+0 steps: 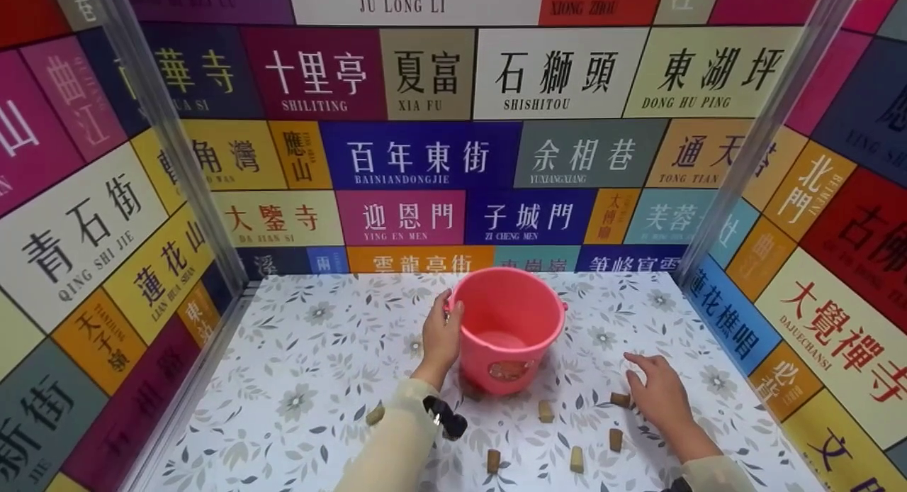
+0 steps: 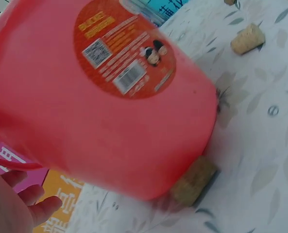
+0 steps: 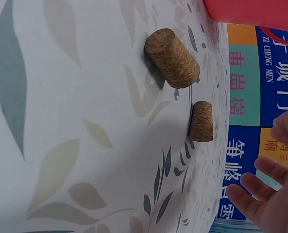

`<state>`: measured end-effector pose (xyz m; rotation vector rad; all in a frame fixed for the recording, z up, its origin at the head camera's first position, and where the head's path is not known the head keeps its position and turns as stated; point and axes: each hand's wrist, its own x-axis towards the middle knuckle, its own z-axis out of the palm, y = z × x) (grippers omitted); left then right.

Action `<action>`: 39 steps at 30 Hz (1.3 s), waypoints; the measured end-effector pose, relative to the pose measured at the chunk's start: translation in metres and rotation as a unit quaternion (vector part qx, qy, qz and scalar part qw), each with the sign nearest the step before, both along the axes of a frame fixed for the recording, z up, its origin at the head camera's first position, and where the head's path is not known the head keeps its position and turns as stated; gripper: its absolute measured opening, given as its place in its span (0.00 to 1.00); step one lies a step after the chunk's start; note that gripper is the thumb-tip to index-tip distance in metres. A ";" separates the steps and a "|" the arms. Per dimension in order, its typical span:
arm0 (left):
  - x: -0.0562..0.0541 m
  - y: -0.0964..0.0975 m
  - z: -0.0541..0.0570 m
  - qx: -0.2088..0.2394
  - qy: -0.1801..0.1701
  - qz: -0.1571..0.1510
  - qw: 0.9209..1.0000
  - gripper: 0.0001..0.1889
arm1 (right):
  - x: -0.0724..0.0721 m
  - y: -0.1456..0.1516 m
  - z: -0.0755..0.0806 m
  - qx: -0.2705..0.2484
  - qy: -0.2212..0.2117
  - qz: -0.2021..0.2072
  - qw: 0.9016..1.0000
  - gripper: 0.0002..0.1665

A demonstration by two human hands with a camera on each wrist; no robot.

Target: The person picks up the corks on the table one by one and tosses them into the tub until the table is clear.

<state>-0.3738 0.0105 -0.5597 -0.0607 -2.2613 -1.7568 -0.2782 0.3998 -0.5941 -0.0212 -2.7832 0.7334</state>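
Observation:
In the head view my left hand [image 1: 441, 339] holds the pink bucket [image 1: 506, 350] at its left side, close to the rim. The bucket tilts, its mouth showing a bare inside. A thin pink handle [image 2: 18, 165] passes by the left hand's fingers [image 2: 45, 209] in the left wrist view. One cork [image 2: 196, 182] lies right at the bucket's base. To the right, my right hand [image 1: 659, 393] hovers with fingers spread and nothing in them. Nearest to it are a dark cork [image 1: 620, 400] and another cork [image 1: 616, 439].
More corks lie about the table: a left cork [image 1: 375, 414], a middle cork [image 1: 545, 410] and front corks [image 1: 493, 461]. The table [image 1: 283, 350] has a leaf-and-flower cover. Walls of coloured signs [image 1: 418, 155] enclose it on three sides, with clear corner posts [image 1: 177, 152].

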 end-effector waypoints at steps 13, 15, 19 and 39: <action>0.004 0.017 -0.001 0.107 -0.023 0.035 0.993 0.18 | -0.003 0.001 -0.004 0.000 -0.004 0.015 1.000 0.23; 0.005 0.018 0.000 0.104 -0.027 0.044 0.993 0.17 | -0.002 0.001 -0.006 -0.006 -0.017 0.021 1.000 0.23; 0.004 0.020 0.000 0.103 -0.030 0.045 0.993 0.17 | -0.003 -0.002 -0.009 -0.007 -0.048 0.031 0.998 0.21; 0.003 0.022 0.002 0.101 -0.057 0.055 0.992 0.16 | -0.007 -0.004 -0.018 0.030 -0.094 0.081 0.992 0.10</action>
